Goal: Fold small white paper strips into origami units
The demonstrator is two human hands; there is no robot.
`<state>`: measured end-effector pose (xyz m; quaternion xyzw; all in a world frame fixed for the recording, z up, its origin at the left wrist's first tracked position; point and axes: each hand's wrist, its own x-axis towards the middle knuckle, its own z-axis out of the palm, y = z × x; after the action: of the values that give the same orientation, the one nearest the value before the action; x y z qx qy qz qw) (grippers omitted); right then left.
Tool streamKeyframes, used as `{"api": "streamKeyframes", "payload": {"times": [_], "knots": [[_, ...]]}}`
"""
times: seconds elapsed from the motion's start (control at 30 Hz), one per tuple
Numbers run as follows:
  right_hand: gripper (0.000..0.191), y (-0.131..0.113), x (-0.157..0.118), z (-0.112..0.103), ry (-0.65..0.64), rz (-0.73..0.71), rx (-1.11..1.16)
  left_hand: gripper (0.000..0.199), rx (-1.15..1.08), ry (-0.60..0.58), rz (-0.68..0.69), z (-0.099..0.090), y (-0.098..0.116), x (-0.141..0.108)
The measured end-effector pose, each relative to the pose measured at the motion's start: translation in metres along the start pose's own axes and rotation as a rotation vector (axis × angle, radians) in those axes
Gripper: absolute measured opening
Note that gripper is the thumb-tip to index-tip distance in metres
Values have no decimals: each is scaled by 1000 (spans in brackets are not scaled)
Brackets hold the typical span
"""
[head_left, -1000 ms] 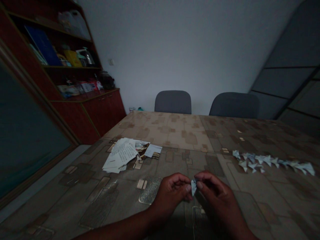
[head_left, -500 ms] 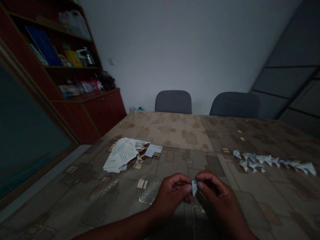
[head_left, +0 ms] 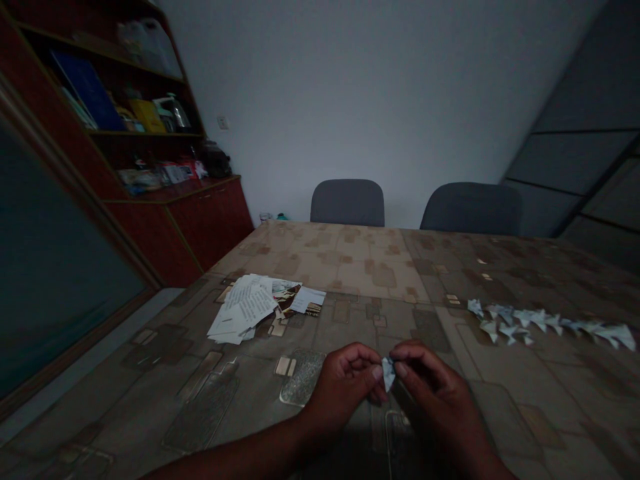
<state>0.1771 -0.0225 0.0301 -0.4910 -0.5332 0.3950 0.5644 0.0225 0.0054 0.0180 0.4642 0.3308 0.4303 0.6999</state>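
A small folded piece of paper (head_left: 388, 375), pale and pointed at its lower end, is pinched between my two hands above the near part of the table. My left hand (head_left: 346, 380) grips its left side with thumb and fingers. On the other side, my right hand (head_left: 433, 383) pinches its upper right edge. A pile of printed paper pieces (head_left: 245, 310) lies to the left beyond my left hand. Off to the right, several small folded paper shapes (head_left: 545, 321) stand in uneven rows.
The table (head_left: 345, 260) wears a brown patterned cover. Two grey chairs (head_left: 347, 202) stand at its far side, against a pale wall. At the left is a red-brown cabinet (head_left: 200, 223) with loaded shelves.
Both hands keep their pinch on the folded paper, which has turned slightly and shows a little more of its flat face. The view has shifted very slightly.
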Motion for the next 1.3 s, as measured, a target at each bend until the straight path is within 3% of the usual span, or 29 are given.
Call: {"api": "streamKeyframes", "payload": {"times": [0.3, 0.73, 0.97, 1.3], "knots": [[19, 3, -1, 0, -9, 110, 127, 35, -19, -19, -4, -1, -4, 1], [19, 1, -1, 2, -8, 124, 157, 40, -70, -31, -38, -1, -7, 2], [15, 3, -1, 0, -12, 46, 82, 41, -80, -25, -40, -1, -6, 1], [16, 3, -2, 3, -11, -5, -45, 32, 47, 113, 29, 8, -2, 1]]}}
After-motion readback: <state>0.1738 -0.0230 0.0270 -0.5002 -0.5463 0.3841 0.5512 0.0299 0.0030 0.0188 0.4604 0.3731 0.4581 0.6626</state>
